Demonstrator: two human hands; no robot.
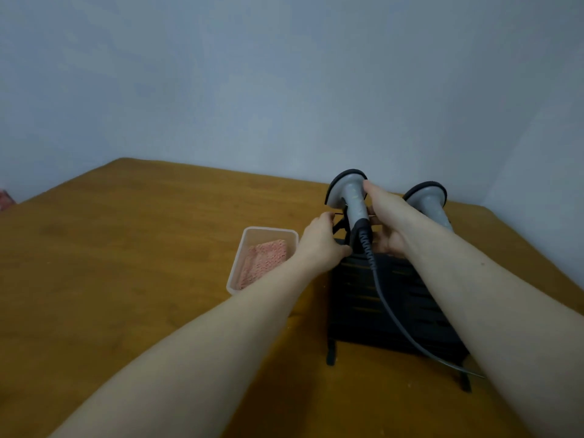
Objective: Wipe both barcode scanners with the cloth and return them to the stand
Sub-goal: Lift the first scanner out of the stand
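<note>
Two grey barcode scanners stand on a black slotted stand. My right hand grips the handle of the left scanner, thumb up along its neck. My left hand holds the top left of the stand beside that scanner, fingers curled over the wire frame. The right scanner sits in the stand behind my right forearm, partly hidden. A dark coiled cable runs from the left scanner down over the stand. The pink cloth lies folded in a clear plastic tub left of the stand.
A wooden table spreads wide to the left and front. A pale wall rises close behind the stand. A small red-patterned thing shows at the far left edge.
</note>
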